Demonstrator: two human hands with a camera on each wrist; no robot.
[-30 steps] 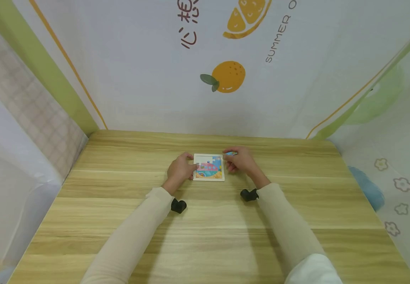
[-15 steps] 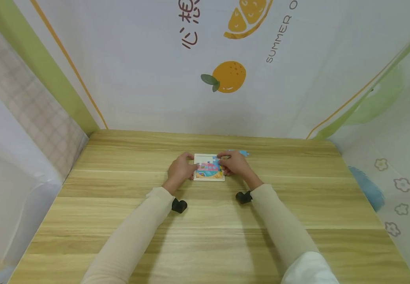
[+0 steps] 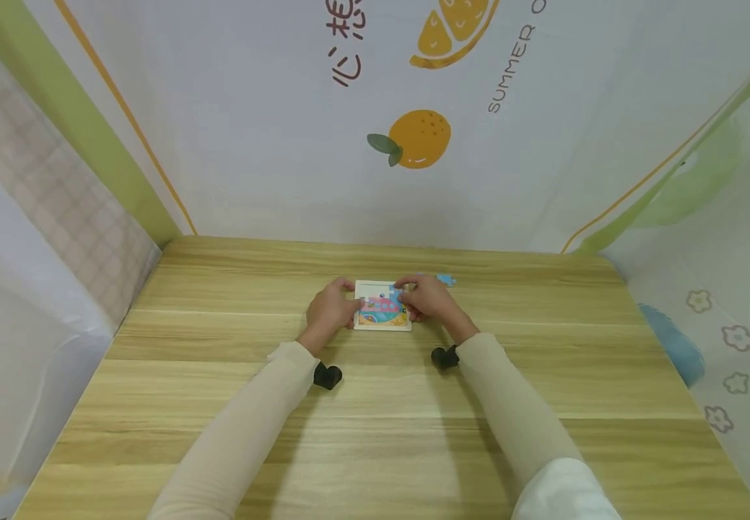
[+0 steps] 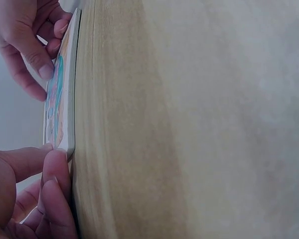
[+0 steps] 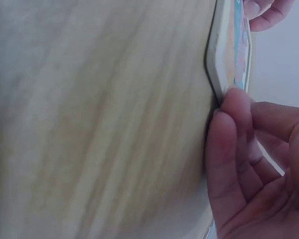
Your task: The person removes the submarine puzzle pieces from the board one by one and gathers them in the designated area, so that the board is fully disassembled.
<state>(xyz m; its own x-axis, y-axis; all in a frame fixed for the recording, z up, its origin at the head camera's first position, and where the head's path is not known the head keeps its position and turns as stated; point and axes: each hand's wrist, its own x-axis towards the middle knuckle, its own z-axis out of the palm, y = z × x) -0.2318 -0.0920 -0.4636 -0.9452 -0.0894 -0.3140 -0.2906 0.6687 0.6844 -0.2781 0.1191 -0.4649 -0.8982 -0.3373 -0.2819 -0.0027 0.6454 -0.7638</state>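
A puzzle tray [image 3: 371, 292] lay clasped on a wooden table [image 3: 384, 433].
The left hand [image 3: 332, 307] gripped the tray's left edge, the right hand [image 3: 433, 297] its right; a blue piece [image 3: 446, 279] lay past its far right corner.

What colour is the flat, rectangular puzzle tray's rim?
White; the puzzle tray's rim shows best in the head view.

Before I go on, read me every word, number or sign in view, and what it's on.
"心想": brown Chinese characters on the white fruit-printed fabric wall, the second clipped above.
"SUMMER O": brown capitals on the same fabric, running off the top edge.
Flat white-rimmed picture puzzle: no lettering I can make out.
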